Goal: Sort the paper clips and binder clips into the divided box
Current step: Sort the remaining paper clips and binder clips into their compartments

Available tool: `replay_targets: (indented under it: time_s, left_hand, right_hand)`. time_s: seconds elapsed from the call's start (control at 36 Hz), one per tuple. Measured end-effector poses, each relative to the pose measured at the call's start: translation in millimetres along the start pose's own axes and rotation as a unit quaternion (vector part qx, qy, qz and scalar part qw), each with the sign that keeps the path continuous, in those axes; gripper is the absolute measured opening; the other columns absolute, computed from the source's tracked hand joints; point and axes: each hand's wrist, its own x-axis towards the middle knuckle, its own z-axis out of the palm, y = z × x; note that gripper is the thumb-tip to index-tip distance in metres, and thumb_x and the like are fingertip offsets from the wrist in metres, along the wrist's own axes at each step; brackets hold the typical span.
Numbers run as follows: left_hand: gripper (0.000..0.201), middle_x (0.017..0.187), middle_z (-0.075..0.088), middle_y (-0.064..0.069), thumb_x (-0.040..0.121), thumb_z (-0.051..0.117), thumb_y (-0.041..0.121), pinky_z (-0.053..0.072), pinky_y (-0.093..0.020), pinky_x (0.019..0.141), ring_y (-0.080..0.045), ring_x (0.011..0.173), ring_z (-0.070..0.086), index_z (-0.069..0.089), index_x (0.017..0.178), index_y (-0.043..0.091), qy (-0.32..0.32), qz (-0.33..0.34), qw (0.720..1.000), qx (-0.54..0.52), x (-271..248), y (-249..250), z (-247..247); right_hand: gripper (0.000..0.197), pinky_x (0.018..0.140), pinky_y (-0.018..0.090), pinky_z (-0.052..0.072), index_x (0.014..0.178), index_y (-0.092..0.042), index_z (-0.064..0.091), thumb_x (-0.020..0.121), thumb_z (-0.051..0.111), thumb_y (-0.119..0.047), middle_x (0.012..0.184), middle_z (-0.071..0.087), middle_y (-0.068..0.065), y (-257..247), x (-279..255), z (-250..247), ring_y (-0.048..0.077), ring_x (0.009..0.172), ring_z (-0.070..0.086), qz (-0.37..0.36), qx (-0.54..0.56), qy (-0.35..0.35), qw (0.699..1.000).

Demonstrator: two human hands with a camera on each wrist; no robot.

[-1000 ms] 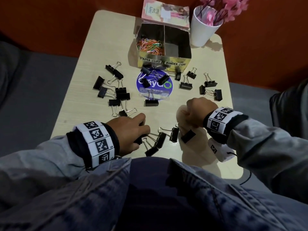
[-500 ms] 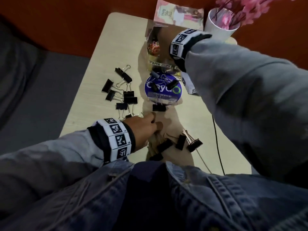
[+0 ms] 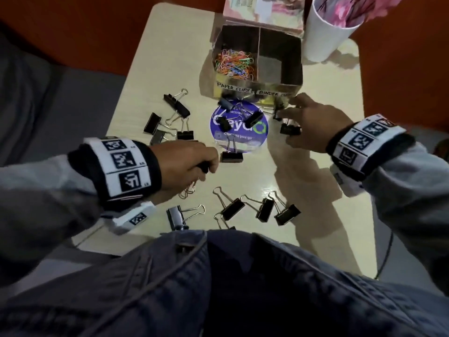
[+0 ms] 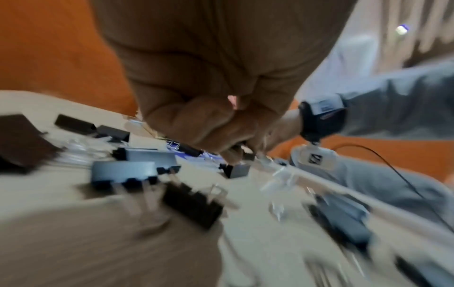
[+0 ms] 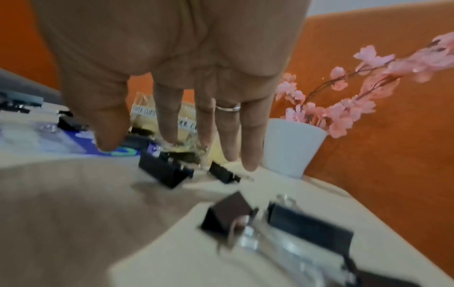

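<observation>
Closest: blue denim lap, rough cloth w/ seams. Just past it, row of black metal binder clips (image 3: 263, 210) on the pale smooth table (image 3: 170, 57), silver wire handles sticking up; one shiny grey clip (image 3: 175, 216) at the left end of the row.

Left hand (image 3: 187, 164) over the table's left-middle, fingers curled tight, pinching a small black binder clip (image 3: 204, 167) at the fingertips; wire loops hang under the hand. Left wrist view blurry but shows the same curled fist w/ something dark at the tips. White band w/ black square codes on each wrist, grey sleeves.

Right hand (image 3: 313, 122) further out on the right, fingers straight & a bit spread, tips pointing down just above clips by the box front. Thin ring on one finger in the right wrist view. Holds nothing. Black clip (image 3: 290, 129) right under the thumb side.

Middle: round blue sticker (image 3: 239, 132), flat & glossy, w/ a few black clips on it. More black clips in a bunch to its left.

Far: square cardboard divided box (image 3: 257, 88), 2 parts. Left part, labelled PAPER CLIPS, full of bright wire paper clips (image 3: 234, 63). Right part, labelled BINDER CLIPS, dark inside; can't tell what's in it. Beside the box, white smooth cup (image 3: 323, 32) w/ pink flowers. Orange wall behind.
</observation>
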Motion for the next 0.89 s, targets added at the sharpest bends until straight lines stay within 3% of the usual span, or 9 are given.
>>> replay_targets:
  time_s: [0.11, 0.19, 0.28, 0.36, 0.42, 0.47, 0.56, 0.69, 0.89]
  left_hand:
    - [0.024, 0.101, 0.037, 0.010, 0.098, 0.037, 0.036, 0.040, -0.023, 0.074, -0.010, 0.085, 0.048, 0.047, 0.120, 0.038, -0.099, 0.001, 0.993, 0.070, -25, -8, 14]
    - [0.029, 0.103, 0.030, 0.016, 0.096, 0.042, 0.036, 0.046, -0.024, 0.073, -0.013, 0.087, 0.056, 0.040, 0.123, 0.045, -0.151, 0.018, 0.982, 0.111, -40, -15, 34]
    - [0.015, 0.092, 0.031, 0.024, 0.095, 0.044, 0.042, 0.037, -0.023, 0.066, -0.011, 0.078, 0.049, 0.037, 0.098, 0.055, -0.197, 0.094, 0.959, 0.178, -38, -19, 49]
    - [0.017, 0.087, 0.043, 0.019, 0.091, 0.035, 0.051, 0.034, -0.019, 0.064, -0.006, 0.072, 0.047, 0.042, 0.090, 0.036, -0.145, 0.162, 0.952, 0.214, -35, -19, 58]
    - [0.005, 0.100, 0.041, 0.024, 0.094, 0.041, 0.036, 0.032, -0.013, 0.061, -0.006, 0.082, 0.051, 0.046, 0.096, 0.036, -0.115, 0.117, 0.966, 0.198, -30, -12, 60]
    - [0.024, 0.120, 0.043, 0.006, 0.089, 0.050, 0.023, 0.032, -0.017, 0.059, -0.016, 0.092, 0.057, 0.051, 0.112, 0.027, -0.065, 0.034, 0.985, 0.158, -29, -8, 65]
    - [0.028, 0.108, 0.040, 0.001, 0.075, 0.060, 0.013, 0.033, -0.022, 0.055, -0.017, 0.064, 0.053, 0.045, 0.095, 0.025, -0.013, 0.035, 0.995, 0.090, -29, -7, 53]
    - [0.020, 0.104, 0.034, 0.011, 0.082, 0.059, 0.014, 0.043, -0.025, 0.072, -0.013, 0.081, 0.049, 0.045, 0.090, 0.027, -0.012, 0.019, 1.000, 0.020, -12, 3, 19]
    - [0.020, 0.111, 0.044, -0.012, 0.080, 0.064, 0.013, 0.045, -0.035, 0.085, -0.026, 0.093, 0.051, 0.058, 0.099, 0.013, 0.175, 0.086, 0.978, 0.072, 95, 46, -101]
  right_hand:
    - [0.067, 0.090, 0.040, 0.045, 0.142, -0.036, 0.032, 0.083, 0.062, -0.026, 0.151, 0.021, 0.001, -3, 4, 14, 0.033, 0.117, 0.051, -0.012, -0.024, -0.002, 1.000]
    - [0.055, 0.090, 0.039, 0.044, 0.139, -0.032, 0.040, 0.088, 0.054, -0.016, 0.139, 0.036, 0.008, -7, 6, 16, 0.035, 0.118, 0.049, -0.020, -0.031, 0.015, 0.999]
    - [0.044, 0.085, 0.041, 0.046, 0.131, -0.023, 0.049, 0.088, 0.052, -0.012, 0.126, 0.043, 0.014, -9, 9, 17, 0.039, 0.109, 0.052, -0.023, -0.024, 0.025, 0.999]
    - [0.042, 0.081, 0.040, 0.047, 0.127, -0.016, 0.051, 0.086, 0.053, -0.008, 0.119, 0.044, 0.016, -10, 9, 17, 0.039, 0.105, 0.054, -0.023, -0.017, 0.025, 0.999]
    - [0.041, 0.078, 0.037, 0.046, 0.126, -0.013, 0.051, 0.085, 0.052, -0.007, 0.117, 0.045, 0.016, -11, 7, 17, 0.037, 0.104, 0.054, -0.024, -0.017, 0.027, 0.999]
    - [0.040, 0.075, 0.037, 0.045, 0.125, -0.012, 0.051, 0.085, 0.052, -0.007, 0.116, 0.046, 0.016, -11, 4, 18, 0.037, 0.103, 0.055, -0.027, -0.018, 0.029, 0.999]
    - [0.039, 0.075, 0.039, 0.047, 0.124, -0.011, 0.051, 0.085, 0.052, -0.007, 0.116, 0.048, 0.015, -13, -2, 19, 0.037, 0.104, 0.054, -0.035, -0.012, 0.032, 0.999]
    - [0.041, 0.079, 0.040, 0.048, 0.132, -0.011, 0.047, 0.090, 0.048, -0.011, 0.121, 0.047, 0.013, -10, -19, 25, 0.035, 0.107, 0.052, -0.058, -0.005, 0.036, 0.998]
    - [0.024, 0.059, 0.039, 0.051, 0.107, -0.007, 0.066, 0.084, 0.060, -0.011, 0.100, 0.058, 0.017, -12, -35, 33, 0.038, 0.082, 0.061, -0.093, 0.024, 0.089, 0.991]
